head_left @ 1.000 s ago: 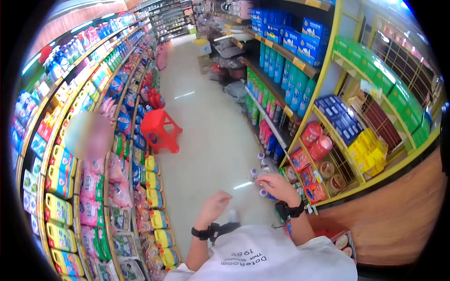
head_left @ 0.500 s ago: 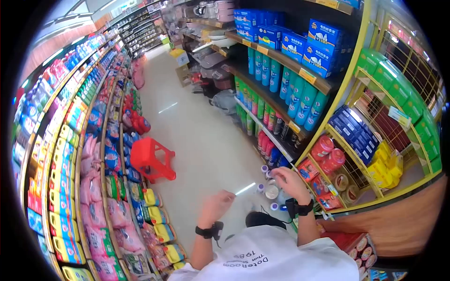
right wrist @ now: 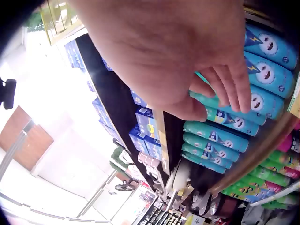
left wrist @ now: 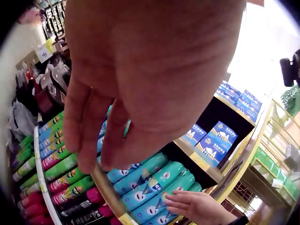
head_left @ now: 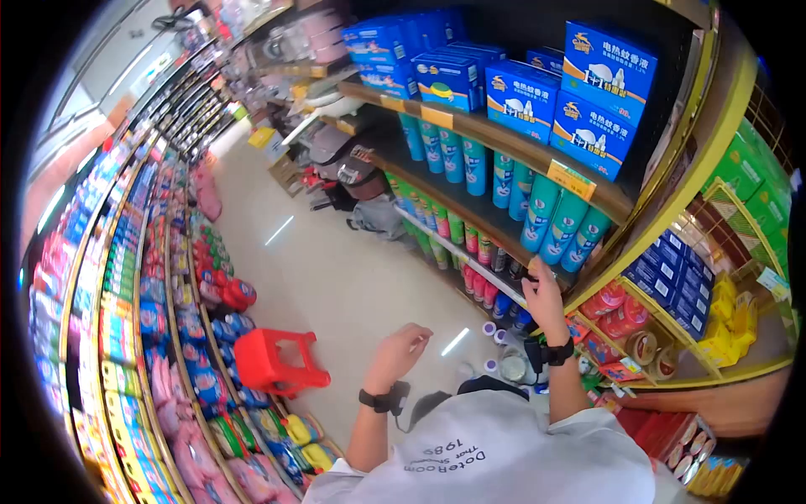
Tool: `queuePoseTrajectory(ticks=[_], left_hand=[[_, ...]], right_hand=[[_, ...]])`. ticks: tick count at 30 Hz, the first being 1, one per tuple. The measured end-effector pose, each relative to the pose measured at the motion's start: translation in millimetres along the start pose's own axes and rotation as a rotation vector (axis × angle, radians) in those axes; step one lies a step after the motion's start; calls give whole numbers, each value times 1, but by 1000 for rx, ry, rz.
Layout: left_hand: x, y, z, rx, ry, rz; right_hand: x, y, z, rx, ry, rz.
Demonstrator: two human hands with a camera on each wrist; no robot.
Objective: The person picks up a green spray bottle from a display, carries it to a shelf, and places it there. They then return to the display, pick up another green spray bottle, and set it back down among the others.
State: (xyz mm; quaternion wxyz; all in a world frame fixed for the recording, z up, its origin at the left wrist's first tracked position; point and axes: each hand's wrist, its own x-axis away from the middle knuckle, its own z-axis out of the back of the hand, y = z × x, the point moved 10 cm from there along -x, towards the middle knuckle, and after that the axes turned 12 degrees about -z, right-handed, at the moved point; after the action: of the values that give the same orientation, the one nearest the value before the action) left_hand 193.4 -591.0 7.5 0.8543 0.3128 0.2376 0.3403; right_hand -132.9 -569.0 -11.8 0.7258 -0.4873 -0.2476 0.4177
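My right hand (head_left: pixel 546 301) is raised at the front of a shelf, its fingertips overlapping the foot of a row of teal spray cans (head_left: pixel 540 217) in the head view. In the right wrist view, the loosely bent fingers of this hand (right wrist: pixel 173 56) show in front of similar teal cans (right wrist: pixel 267 75), holding nothing. My left hand (head_left: pixel 398 356) hovers over the aisle, relaxed and holding nothing. Its palm (left wrist: pixel 145 65) fills the upper part of the left wrist view, with teal cans (left wrist: pixel 152 185) behind the fingers.
Blue boxes (head_left: pixel 522 99) fill the shelf above the cans. Green and pink cans (head_left: pixel 437 220) stand below. A red stool (head_left: pixel 281 361) is in the aisle. White-capped containers (head_left: pixel 512 365) stand on the floor near my right arm. Detergent shelves (head_left: pixel 113 336) line the left side.
The view has turned right and come closer to the can shelf. My right hand has risen from over the floor containers to the shelf edge. My left hand stays over the aisle.
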Motion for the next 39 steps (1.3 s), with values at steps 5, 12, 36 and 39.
queuePoseTrajectory(ticks=[5, 12, 36, 39], left_hand=[[-95, -20, -28, 94, -89, -177], [-241, -2, -69, 287, -148, -426], [-394, 14, -175, 343, -556, -585], [-395, 12, -172, 404, -612, -601]], right_hand=[[-39, 15, 3, 60, 52, -136], [-61, 10, -11, 44, 111, -161], [-70, 34, -13, -18, 669, -481], [-73, 67, -23, 18, 687, -515]])
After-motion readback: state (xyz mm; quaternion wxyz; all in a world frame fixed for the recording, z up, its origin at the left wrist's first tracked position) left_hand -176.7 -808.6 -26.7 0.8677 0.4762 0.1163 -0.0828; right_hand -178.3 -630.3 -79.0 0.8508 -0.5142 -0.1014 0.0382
